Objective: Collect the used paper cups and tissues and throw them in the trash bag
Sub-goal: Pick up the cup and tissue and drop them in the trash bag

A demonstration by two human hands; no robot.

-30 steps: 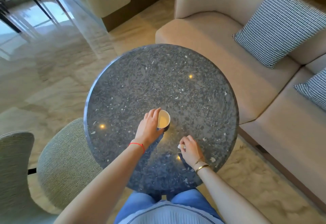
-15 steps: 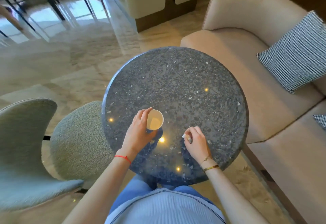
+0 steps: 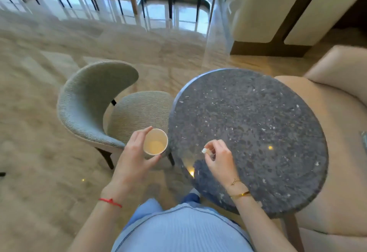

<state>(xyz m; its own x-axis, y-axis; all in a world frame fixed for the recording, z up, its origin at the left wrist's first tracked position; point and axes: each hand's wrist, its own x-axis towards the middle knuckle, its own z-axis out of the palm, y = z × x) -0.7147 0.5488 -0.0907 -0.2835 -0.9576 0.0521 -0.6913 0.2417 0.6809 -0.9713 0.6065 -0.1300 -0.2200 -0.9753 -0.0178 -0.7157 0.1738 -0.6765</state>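
I have one paper cup point(image 3: 155, 142) and one small white scrap of tissue point(image 3: 204, 150) in my hands. My left hand point(image 3: 133, 159) grips the cup upright, fingers curled round its far side and thumb under its near side, off the left edge of the round dark speckled surface point(image 3: 258, 128) and above the seat of the one grey chair point(image 3: 95, 103). The cup is open at the top; its pale bottom shows, and whether a little liquid lies there I cannot tell. My right hand point(image 3: 220, 160) pinches the tissue between thumb and fingertips, held above the near left part of the surface. A red string point(image 3: 110, 202) circles my left wrist, and two gold bracelets point(image 3: 239, 189) my right. One beige sofa point(image 3: 335, 109) stands just beyond the surface on the right.
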